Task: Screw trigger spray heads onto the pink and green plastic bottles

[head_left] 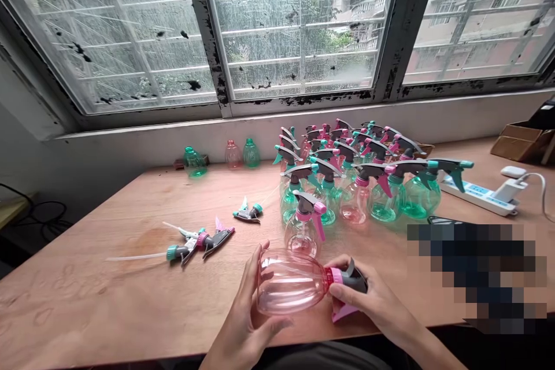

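A clear pink spray bottle [295,283] lies sideways just above the table's front edge. My left hand [248,315] cups its base, the fingers behind it and the thumb below. At the neck, my right hand [373,295] grips the pink collar of a grey-and-pink trigger sprayer [354,278], which is seated on the bottle mouth. The trigger points down toward me, partly behind the fingers. Right behind stands an upright pink spray bottle [302,231] with its sprayer on. Loose trigger sprayers [212,241] with thin tubes lie to the left, and another green-collared sprayer [248,212] rests farther back.
Several assembled green and pink bottles [384,202] crowd the table's back right. Against the wall are headless bottles: a tilted green one [195,163], a pink one [233,155] and a green one [251,154]. A power strip [481,196] and cardboard box [520,141] sit at right.
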`<action>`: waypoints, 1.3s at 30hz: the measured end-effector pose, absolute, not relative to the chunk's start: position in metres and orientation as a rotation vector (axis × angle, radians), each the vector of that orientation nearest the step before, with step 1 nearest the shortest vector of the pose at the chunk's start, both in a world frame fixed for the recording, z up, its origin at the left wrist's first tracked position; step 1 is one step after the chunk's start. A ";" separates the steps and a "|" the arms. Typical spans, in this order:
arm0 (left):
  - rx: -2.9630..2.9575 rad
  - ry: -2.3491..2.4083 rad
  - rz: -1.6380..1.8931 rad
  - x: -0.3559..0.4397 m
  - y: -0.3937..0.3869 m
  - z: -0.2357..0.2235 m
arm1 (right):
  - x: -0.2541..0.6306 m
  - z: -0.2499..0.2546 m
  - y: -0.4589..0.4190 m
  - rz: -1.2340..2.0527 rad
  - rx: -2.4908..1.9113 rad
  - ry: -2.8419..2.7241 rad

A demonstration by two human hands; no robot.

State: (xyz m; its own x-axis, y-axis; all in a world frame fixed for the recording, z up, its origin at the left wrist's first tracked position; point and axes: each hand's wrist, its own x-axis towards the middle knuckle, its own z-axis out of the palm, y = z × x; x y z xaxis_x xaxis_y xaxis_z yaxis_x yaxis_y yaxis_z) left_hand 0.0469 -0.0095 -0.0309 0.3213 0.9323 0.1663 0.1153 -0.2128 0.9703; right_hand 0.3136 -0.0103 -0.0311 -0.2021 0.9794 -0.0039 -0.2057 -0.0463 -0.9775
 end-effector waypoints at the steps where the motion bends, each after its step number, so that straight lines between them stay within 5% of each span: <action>1: 1.602 0.985 1.035 0.047 -0.010 -0.031 | 0.314 -0.030 -0.011 1.462 -0.971 -1.183; 39: 1.675 0.906 1.061 0.048 -0.009 -0.037 | 0.318 -0.038 -0.011 1.493 -0.962 -1.178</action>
State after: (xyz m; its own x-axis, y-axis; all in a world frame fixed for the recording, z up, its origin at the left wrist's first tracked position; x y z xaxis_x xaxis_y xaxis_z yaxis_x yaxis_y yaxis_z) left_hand 0.0485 -0.0088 -0.0370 0.3557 0.9012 0.2475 0.1032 -0.3011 0.9480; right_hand 0.3178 -0.0114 -0.0382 -0.2191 0.9756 -0.0160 -0.2116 -0.0635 -0.9753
